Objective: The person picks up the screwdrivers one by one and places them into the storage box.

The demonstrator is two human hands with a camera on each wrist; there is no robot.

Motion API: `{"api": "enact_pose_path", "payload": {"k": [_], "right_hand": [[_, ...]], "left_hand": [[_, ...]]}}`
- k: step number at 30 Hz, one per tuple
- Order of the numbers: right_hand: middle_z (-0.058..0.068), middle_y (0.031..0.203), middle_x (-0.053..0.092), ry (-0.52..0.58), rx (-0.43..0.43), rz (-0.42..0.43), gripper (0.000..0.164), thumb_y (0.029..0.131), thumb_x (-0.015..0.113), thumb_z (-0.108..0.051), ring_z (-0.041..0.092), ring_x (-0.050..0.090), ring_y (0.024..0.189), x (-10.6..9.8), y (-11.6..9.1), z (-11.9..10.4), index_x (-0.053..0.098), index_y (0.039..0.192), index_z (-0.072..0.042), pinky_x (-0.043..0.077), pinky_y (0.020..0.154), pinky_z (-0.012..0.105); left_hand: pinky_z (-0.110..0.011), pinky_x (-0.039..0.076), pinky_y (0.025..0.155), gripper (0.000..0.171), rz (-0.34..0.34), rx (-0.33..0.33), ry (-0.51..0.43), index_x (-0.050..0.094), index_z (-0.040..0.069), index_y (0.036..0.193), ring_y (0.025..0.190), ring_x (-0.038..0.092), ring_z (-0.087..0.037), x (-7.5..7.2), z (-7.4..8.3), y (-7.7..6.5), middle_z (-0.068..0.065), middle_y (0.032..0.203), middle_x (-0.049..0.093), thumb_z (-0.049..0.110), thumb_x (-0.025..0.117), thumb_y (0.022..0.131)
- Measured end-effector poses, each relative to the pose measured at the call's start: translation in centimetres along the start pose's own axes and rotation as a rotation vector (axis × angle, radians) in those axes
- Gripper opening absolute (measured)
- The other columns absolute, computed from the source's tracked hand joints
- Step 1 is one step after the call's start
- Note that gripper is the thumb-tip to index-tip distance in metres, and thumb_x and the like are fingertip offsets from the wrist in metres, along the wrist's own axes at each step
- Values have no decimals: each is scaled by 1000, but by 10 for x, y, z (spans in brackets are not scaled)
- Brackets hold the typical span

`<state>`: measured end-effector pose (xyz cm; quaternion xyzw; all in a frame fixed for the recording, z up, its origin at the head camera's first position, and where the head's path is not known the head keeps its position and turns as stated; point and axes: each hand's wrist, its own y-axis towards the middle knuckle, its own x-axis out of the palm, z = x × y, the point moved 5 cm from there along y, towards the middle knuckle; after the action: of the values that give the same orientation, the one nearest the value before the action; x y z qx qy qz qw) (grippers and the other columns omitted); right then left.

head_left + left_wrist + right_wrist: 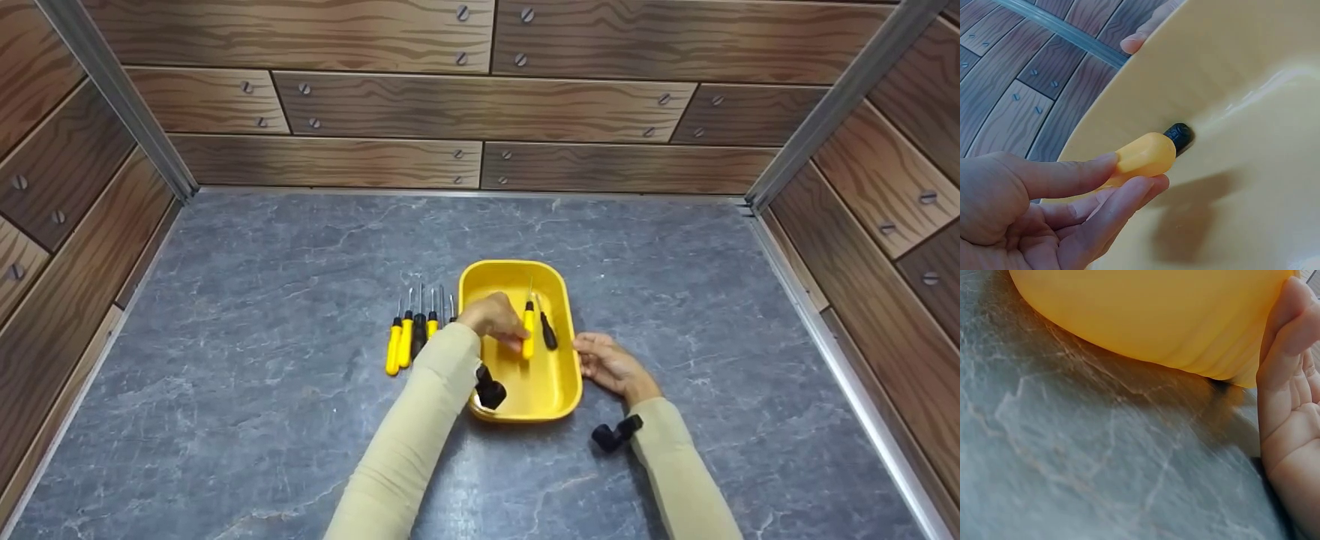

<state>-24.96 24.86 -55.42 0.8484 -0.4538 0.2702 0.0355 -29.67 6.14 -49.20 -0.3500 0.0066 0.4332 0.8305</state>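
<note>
Inside a yellow plastic tray (529, 394), my left hand (495, 319) pinches the handle of a yellow screwdriver (529, 337) between thumb and fingers. In the left wrist view the rounded handle end (1148, 154) points toward the camera; its shaft is hidden there. Beside it in the tray lies a screwdriver with a black handle (549, 334), close to the right wall. My right hand (611, 367) is outside the tray, its fingertips at the right rim. From the right wrist, those fingers (1278, 377) look fairly straight along the outer wall.
Left of the tray, several screwdrivers with yellow or black handles lie in a row, among them a yellow one (393, 349) at the far left; my left forearm partly covers the row. Wood-patterned panels (480, 105) enclose the grey marbled tabletop (262, 375) at the back and sides.
</note>
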Motion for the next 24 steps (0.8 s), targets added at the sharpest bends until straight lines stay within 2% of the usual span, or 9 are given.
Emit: {"api": "enact_pose_path", "payload": {"k": [4,10,14,17,19,21,24], "right_hand": [[-7,69,69,-20,2,17,32,101,42,-6,2,60,55,-5,1,2,65,80,-14,46,49,9],[-7,68,69,-15,-9,8,35,101,39,-5,1,61,55,-6,2,4,66,80,-14,47,49,9],[-7,68,69,-10,-7,8,32,101,42,-6,2,61,55,-6,2,4,66,81,-13,48,50,10],[-7,68,69,-18,-2,14,27,99,47,-9,2,60,54,-7,2,4,66,81,-14,47,49,9],[-7,68,69,-23,-1,16,25,99,49,-10,2,59,54,-8,2,4,65,80,-14,45,48,9],[-7,68,69,-26,-1,17,25,99,49,-10,1,59,54,-9,2,5,66,80,-14,45,48,9],[-7,68,69,-26,1,18,25,99,49,-10,1,59,55,-9,2,5,66,81,-14,45,48,9]], "left_hand": [[-15,56,55,23,-12,-22,53,54,5,69,42,58,-4,3,0,3,0,46,58,6,72,83],[-12,51,49,25,-50,-40,48,53,5,66,42,58,-5,7,0,6,-1,48,57,4,70,84],[-14,55,54,23,-67,-51,53,55,4,67,43,59,-6,9,-1,9,-1,49,58,5,70,85],[-20,61,67,12,-71,-56,53,66,-5,83,44,59,-5,11,-1,10,-1,49,59,6,69,86],[-23,62,76,21,-65,-52,62,67,-11,98,44,59,-5,12,0,10,0,48,59,6,69,86],[-23,62,76,29,-51,-47,76,65,-13,107,43,58,-5,13,0,10,0,47,58,6,69,86],[-20,61,66,17,-32,-44,97,68,-9,93,42,57,-6,14,0,11,0,46,57,7,70,85]]}}
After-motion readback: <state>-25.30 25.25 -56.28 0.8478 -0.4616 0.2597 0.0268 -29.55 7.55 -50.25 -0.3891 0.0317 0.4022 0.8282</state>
